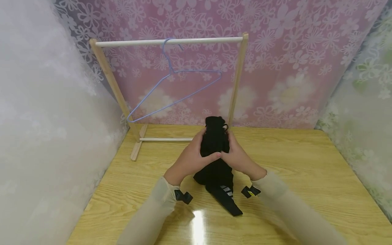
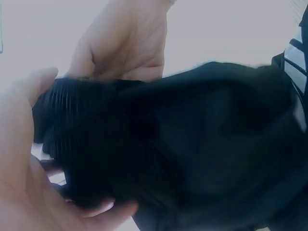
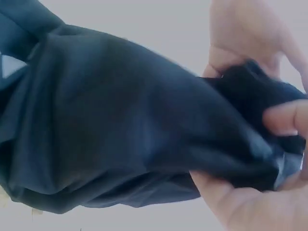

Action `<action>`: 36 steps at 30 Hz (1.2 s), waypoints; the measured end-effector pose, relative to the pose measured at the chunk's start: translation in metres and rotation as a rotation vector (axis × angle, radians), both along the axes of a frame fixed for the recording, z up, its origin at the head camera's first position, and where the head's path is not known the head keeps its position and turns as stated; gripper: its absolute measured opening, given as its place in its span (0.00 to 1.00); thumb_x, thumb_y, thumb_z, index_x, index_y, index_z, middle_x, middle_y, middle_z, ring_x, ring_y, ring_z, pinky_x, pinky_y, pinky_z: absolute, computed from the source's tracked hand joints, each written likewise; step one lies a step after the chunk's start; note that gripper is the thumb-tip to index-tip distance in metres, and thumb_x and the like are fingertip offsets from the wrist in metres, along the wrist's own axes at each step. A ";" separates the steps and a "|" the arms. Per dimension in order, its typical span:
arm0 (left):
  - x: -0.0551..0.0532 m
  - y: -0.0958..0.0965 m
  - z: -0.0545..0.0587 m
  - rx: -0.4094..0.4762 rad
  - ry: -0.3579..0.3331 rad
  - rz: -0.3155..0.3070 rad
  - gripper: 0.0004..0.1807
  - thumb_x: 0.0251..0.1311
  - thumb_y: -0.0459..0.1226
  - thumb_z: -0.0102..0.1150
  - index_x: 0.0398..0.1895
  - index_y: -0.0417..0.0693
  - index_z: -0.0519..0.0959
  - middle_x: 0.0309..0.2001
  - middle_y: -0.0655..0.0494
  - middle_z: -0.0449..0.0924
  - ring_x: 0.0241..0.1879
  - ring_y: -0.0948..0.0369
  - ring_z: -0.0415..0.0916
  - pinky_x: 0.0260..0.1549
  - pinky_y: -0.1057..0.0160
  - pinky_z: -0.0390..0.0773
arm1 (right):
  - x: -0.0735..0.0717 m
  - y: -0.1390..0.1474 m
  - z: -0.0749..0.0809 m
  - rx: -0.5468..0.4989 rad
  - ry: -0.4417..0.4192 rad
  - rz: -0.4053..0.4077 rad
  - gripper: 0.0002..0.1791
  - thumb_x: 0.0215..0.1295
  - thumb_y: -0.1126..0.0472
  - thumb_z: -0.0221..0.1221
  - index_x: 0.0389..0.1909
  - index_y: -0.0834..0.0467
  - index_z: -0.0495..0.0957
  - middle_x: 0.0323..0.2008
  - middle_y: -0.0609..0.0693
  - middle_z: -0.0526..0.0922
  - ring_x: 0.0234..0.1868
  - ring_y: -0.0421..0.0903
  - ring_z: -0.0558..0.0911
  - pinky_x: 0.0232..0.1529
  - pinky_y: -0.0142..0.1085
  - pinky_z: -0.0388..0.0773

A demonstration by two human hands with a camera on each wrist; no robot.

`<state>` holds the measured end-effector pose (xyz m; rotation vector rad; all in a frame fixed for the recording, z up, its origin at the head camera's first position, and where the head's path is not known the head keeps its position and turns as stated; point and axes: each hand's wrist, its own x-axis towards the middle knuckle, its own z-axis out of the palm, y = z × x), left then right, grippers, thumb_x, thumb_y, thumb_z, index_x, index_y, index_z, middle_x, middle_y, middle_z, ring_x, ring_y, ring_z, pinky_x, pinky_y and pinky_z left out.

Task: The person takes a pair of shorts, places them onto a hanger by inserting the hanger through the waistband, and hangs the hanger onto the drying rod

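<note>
A bunched black garment [image 1: 214,173], with a ribbed elastic band and pale stripes, is held up over the wooden table. Its lower end hangs in a narrow strip towards the person. My left hand [image 1: 190,158] grips it from the left side, thumb across the front. From the right, my right hand [image 1: 240,158] holds the same bunch, and the two thumbs come close together. In the left wrist view the ribbed band [image 2: 72,115] of the cloth lies between both hands. Fingers [image 3: 284,118] curl over the gathered cloth in the right wrist view. A small loop of cord sticks out near the top.
Behind the hands stands a wooden rack [image 1: 111,80] with a white top rail [image 1: 131,43]. A blue wire hanger [image 1: 151,90] hangs from the rail. Floral cloth [image 1: 284,68] covers the back wall, and pale sheets stand at both sides of the table [image 1: 294,160].
</note>
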<state>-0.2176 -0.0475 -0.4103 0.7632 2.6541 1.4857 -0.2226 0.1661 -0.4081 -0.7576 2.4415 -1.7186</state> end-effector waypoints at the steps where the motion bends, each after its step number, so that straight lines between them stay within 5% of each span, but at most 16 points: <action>1: -0.001 0.000 -0.001 0.004 -0.015 0.009 0.56 0.62 0.69 0.60 0.85 0.66 0.43 0.80 0.59 0.53 0.74 0.54 0.64 0.67 0.44 0.70 | 0.005 -0.004 0.005 0.050 -0.005 0.021 0.46 0.75 0.63 0.59 0.81 0.62 0.39 0.79 0.66 0.47 0.78 0.65 0.57 0.71 0.64 0.60; 3: -0.002 0.000 -0.003 0.008 -0.033 0.036 0.56 0.62 0.67 0.62 0.85 0.63 0.43 0.80 0.57 0.55 0.73 0.53 0.65 0.67 0.44 0.71 | 0.018 -0.011 0.018 0.103 -0.008 0.073 0.45 0.75 0.68 0.56 0.82 0.63 0.38 0.80 0.65 0.48 0.77 0.64 0.60 0.70 0.61 0.65; 6: -0.005 -0.002 -0.005 0.028 -0.037 0.077 0.49 0.67 0.57 0.64 0.84 0.59 0.50 0.76 0.54 0.63 0.71 0.53 0.69 0.66 0.45 0.71 | 0.018 -0.010 0.013 0.156 0.013 0.084 0.38 0.75 0.68 0.54 0.81 0.59 0.50 0.74 0.61 0.61 0.67 0.61 0.73 0.60 0.54 0.77; 12: -0.010 -0.005 -0.007 0.041 0.000 0.055 0.33 0.69 0.39 0.65 0.75 0.54 0.67 0.66 0.52 0.75 0.67 0.52 0.73 0.66 0.47 0.72 | 0.001 0.007 -0.006 0.185 0.068 -0.164 0.18 0.77 0.60 0.53 0.63 0.59 0.74 0.54 0.57 0.80 0.54 0.55 0.81 0.50 0.50 0.81; 17: -0.010 -0.007 -0.009 -0.033 0.032 -0.024 0.28 0.69 0.37 0.65 0.71 0.53 0.71 0.67 0.53 0.74 0.68 0.53 0.72 0.66 0.49 0.72 | -0.009 0.016 -0.012 0.025 0.110 -0.333 0.18 0.77 0.64 0.51 0.62 0.67 0.70 0.57 0.62 0.77 0.59 0.57 0.77 0.61 0.53 0.74; 20: -0.010 -0.008 -0.010 -0.031 0.043 -0.082 0.26 0.69 0.36 0.65 0.69 0.52 0.73 0.65 0.54 0.76 0.66 0.55 0.74 0.66 0.50 0.72 | -0.013 0.020 -0.015 -0.035 0.062 -0.242 0.22 0.81 0.62 0.46 0.70 0.67 0.62 0.65 0.66 0.69 0.67 0.61 0.72 0.68 0.57 0.66; 26: -0.010 -0.011 -0.010 -0.005 0.066 -0.153 0.24 0.70 0.35 0.64 0.68 0.54 0.75 0.62 0.55 0.77 0.64 0.57 0.75 0.65 0.51 0.73 | -0.018 0.030 -0.018 -0.095 -0.225 0.007 0.36 0.84 0.40 0.30 0.80 0.59 0.51 0.72 0.67 0.64 0.69 0.64 0.71 0.68 0.60 0.67; 31: -0.012 -0.012 -0.009 -0.045 0.088 -0.234 0.24 0.70 0.35 0.64 0.68 0.57 0.76 0.63 0.58 0.77 0.64 0.58 0.74 0.65 0.52 0.73 | -0.019 0.038 -0.021 -0.043 -0.329 0.042 0.39 0.82 0.34 0.37 0.78 0.58 0.59 0.73 0.61 0.64 0.72 0.60 0.68 0.71 0.58 0.64; 36: -0.013 -0.014 -0.010 -0.041 0.066 -0.263 0.24 0.70 0.37 0.65 0.68 0.56 0.75 0.64 0.59 0.76 0.65 0.59 0.73 0.66 0.53 0.72 | -0.020 0.040 -0.022 0.059 -0.362 0.069 0.27 0.83 0.45 0.45 0.72 0.57 0.68 0.74 0.58 0.64 0.74 0.59 0.65 0.70 0.56 0.63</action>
